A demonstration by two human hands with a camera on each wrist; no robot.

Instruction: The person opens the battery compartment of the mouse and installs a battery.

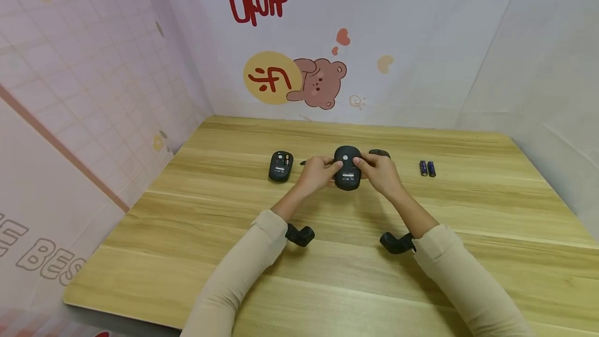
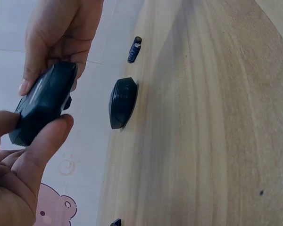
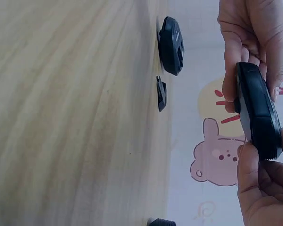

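Observation:
Both hands hold a black computer mouse [image 1: 347, 177] over the table, its underside with a white label turned up toward the head camera. The left hand [image 1: 315, 173] pinches its left side, thumb on the underside; the right hand [image 1: 385, 176] grips the other side the same way. From the left wrist, the held mouse [image 2: 45, 106] shows edge-on between the fingers of both hands. A second mouse [image 1: 281, 169] lies upside down to the left, its battery compartment uncovered and a battery [image 1: 287, 159] inside. In the right wrist view, a small black cover [image 3: 162, 93] lies near that mouse.
Behind the right hand sits another black mouse [image 1: 379, 153], partly hidden. Two blue batteries [image 1: 428, 168] lie side by side to the right on the wooden table [image 1: 337, 274]. A printed cloth wall [image 1: 421, 87] rises behind the table. Black wrist mounts [image 1: 300, 235] extend below the forearms.

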